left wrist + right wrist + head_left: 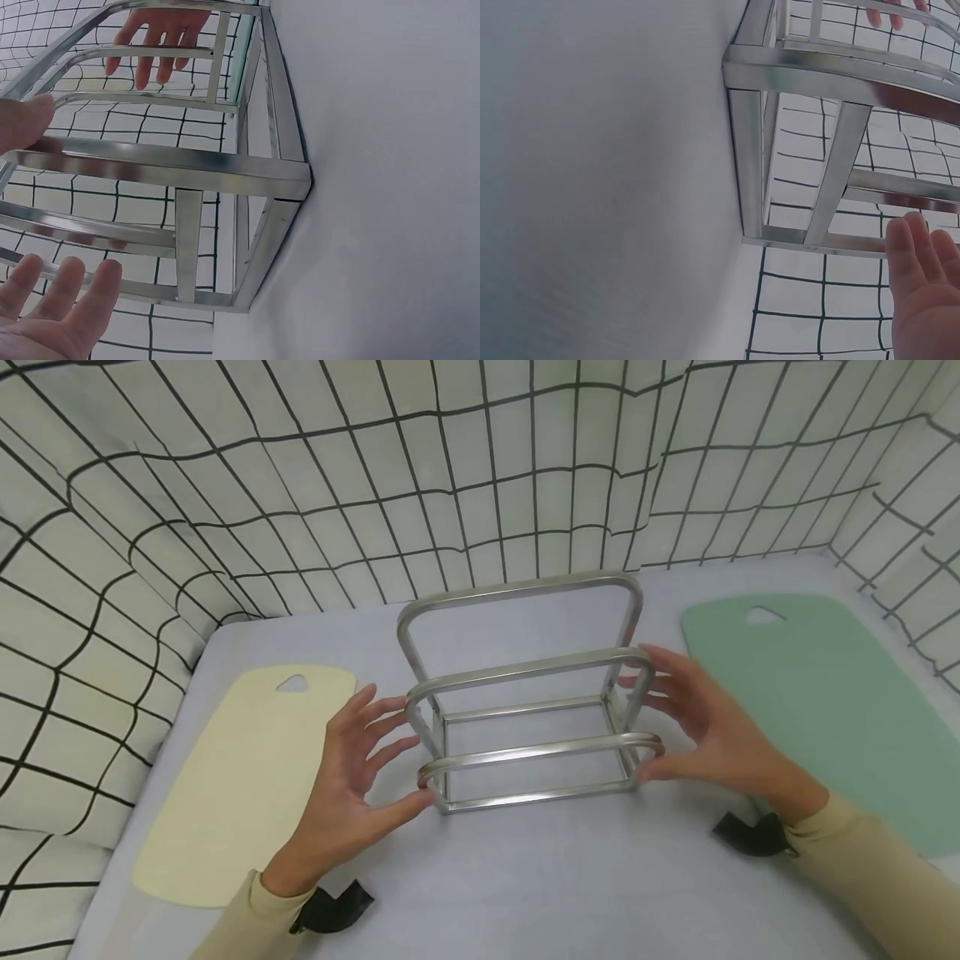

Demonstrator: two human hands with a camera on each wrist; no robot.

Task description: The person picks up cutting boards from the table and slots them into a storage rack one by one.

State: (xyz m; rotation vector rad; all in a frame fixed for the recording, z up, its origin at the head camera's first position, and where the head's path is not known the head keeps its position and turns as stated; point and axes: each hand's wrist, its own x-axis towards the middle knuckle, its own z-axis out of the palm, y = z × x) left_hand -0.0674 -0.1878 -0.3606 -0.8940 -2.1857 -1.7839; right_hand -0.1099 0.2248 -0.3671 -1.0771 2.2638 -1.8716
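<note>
A silver metal rack (540, 751) stands upright on the white surface, with a rectangular base and three rounded loops rising in steps. My left hand (348, 789) is at its left side, fingers spread and gently bent, thumb tip right at the end of the lowest loop. On the opposite side, my right hand (708, 731) has its thumb by the lowest loop and its fingers beside the middle one. The left wrist view shows the rack's side frame (150, 161) between thumb and fingers. Nearly straight fingers (904, 255) lie alongside the frame in the right wrist view.
To the left lies a cream cutting board (240, 777) with a handle hole. A green cutting board (817, 693) lies flat on the right, partly behind my right forearm. White cloth with a black grid (465, 468) walls in the back and sides of the table (540, 877).
</note>
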